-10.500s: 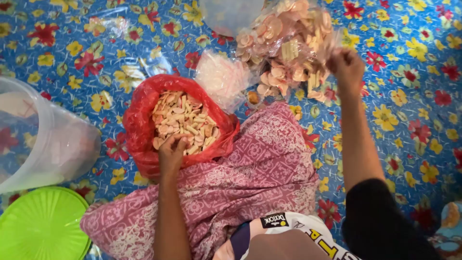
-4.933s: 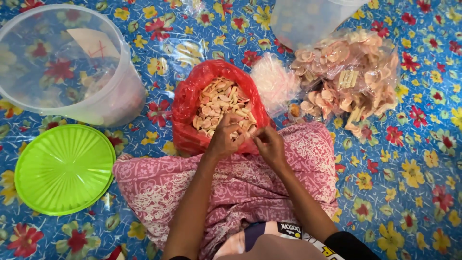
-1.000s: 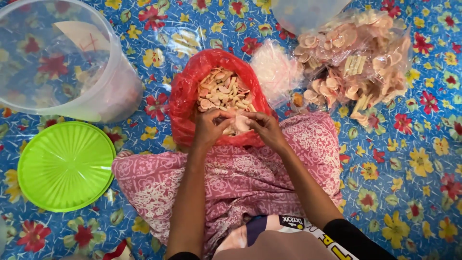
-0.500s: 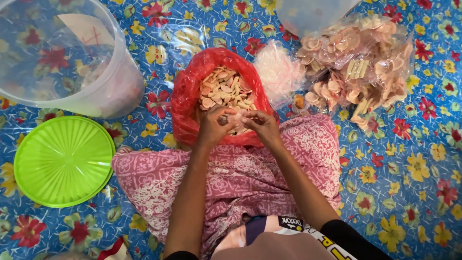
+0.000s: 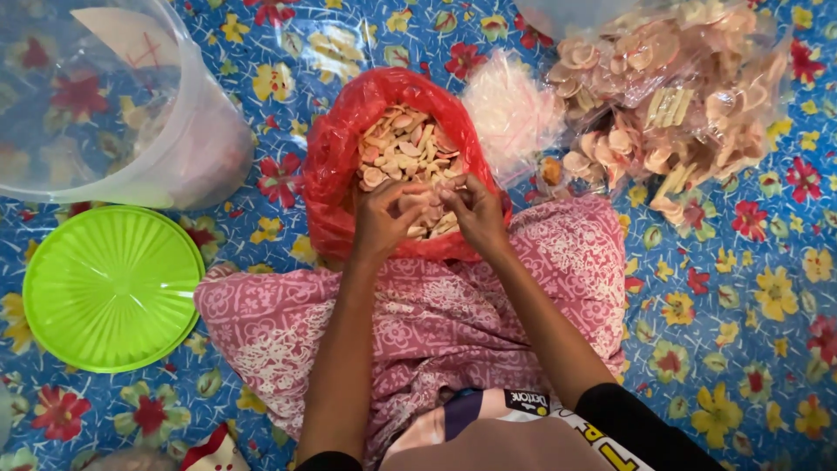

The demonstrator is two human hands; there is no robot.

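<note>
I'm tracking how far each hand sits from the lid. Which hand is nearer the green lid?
Left. The left hand is over the red bag, on the side toward the green lid. The right hand is beside it, farther from the lid.

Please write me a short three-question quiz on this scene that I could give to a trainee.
1. True or false: both hands, the left hand and the right hand, are at the mouth of the red bag of crackers.
2. The green lid lies: A) on the clear bucket; B) flat on the floral mat; C) on the pink cloth.
3. What lies at the top right of the mat?

Key: 1 true. 2 B. 3 Clear packets of crackers, piled up.
</note>
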